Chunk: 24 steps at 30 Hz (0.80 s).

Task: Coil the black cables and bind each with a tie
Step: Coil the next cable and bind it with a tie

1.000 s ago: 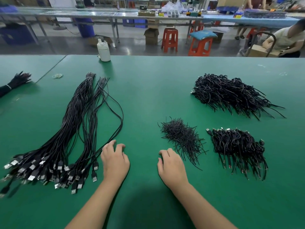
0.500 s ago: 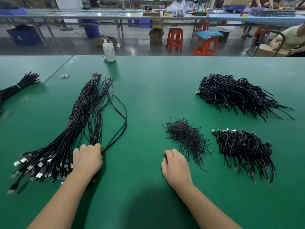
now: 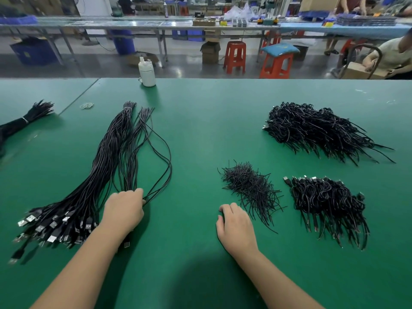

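The green table [image 3: 200, 121] carries everything, and I place the rest by the long bundle of straight cables [image 3: 104, 175] lying on its left half, their metal plugs fanned toward me and their bare tails pointing away. Well to the right of that bundle, at the far side, sits the big heap of coiled cables [image 3: 316, 130]; nearer me on that same side is a smaller heap of coiled cables [image 3: 327, 204]. Between the bundle and that smaller heap lies the pile of short ties [image 3: 249, 188]. Far behind the bundle stands a white bottle [image 3: 147, 72].

My left hand [image 3: 123, 212] lies over the bundle's near right edge, fingers curled down among the strands; I judge it is picking out one cable, though I cannot tell whether it has just one or several. My right hand [image 3: 236, 226] rests on the cloth just beside the ties, fingers loosely bent, holding nothing.

The risk, as I see it, is dragging neighbours along: the strands lie tight together and a few loop out to the right, so a pull could snag them and tangle the bundle. My right hand, so close to the ties, could also scatter them.
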### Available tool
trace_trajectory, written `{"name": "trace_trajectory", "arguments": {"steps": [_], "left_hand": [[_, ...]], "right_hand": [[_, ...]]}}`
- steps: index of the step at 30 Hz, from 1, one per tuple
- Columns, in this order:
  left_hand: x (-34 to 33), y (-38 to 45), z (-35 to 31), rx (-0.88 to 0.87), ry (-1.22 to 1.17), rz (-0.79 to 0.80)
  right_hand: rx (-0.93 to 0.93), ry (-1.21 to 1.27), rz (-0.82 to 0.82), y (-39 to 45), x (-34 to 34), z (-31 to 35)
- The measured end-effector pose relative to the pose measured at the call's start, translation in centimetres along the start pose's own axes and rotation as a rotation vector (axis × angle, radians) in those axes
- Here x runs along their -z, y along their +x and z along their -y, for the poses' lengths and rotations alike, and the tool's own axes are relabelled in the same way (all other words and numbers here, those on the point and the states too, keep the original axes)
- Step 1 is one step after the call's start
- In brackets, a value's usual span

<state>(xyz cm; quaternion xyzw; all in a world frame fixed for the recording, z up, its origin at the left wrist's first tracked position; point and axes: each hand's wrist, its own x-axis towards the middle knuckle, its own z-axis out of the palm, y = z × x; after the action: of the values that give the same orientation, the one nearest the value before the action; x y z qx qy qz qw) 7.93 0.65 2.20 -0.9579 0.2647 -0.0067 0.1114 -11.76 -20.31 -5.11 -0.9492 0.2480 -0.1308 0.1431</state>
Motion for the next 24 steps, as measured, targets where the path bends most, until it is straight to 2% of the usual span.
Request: {"name": "trace_trajectory", "arguments": {"steps": [5, 9, 11, 12, 14, 17, 18, 21, 24], "left_hand": [[1.3, 0.5, -0.4, 0.128, -0.001, 0.213], [2.5, 0.8, -0.9, 0.094, 0.118, 0.314], [2.7, 1.0, -1.3, 0.023, 0.119, 0.281], [2.8, 1.1, -1.5, -0.015, 0.051, 0.233], [2.7, 1.2, -2.0, -0.047, -0.253, 0.168], [3.2, 1.2, -2.7, 0.041, -0.911, 0.239], [3.5, 1.1, -2.9, 0.075, -1.033, 0.240], [4.2, 1.0, -3.7, 0.089, -1.097, 0.193], [3.9, 0.6, -5.1, 0.037, -1.193, 0.383]], "right_hand": [[0.003, 0.002, -0.004, 0.0, 0.1, 0.0], [-0.003, 0.004, -0.003, 0.0, 0.1, 0.1], [-0.002, 0.004, -0.007, 0.0, 0.1, 0.1], [-0.002, 0.005, -0.007, 0.0, 0.1, 0.1], [-0.003, -0.001, -0.003, 0.1, 0.1, 0.1], [-0.001, 0.000, -0.005, 0.1, 0.1, 0.1], [0.001, 0.001, -0.005, 0.0, 0.1, 0.0], [0.005, -0.009, 0.008, 0.1, 0.2, 0.0], [0.002, 0.019, 0.002, 0.1, 0.2, 0.0]]}}
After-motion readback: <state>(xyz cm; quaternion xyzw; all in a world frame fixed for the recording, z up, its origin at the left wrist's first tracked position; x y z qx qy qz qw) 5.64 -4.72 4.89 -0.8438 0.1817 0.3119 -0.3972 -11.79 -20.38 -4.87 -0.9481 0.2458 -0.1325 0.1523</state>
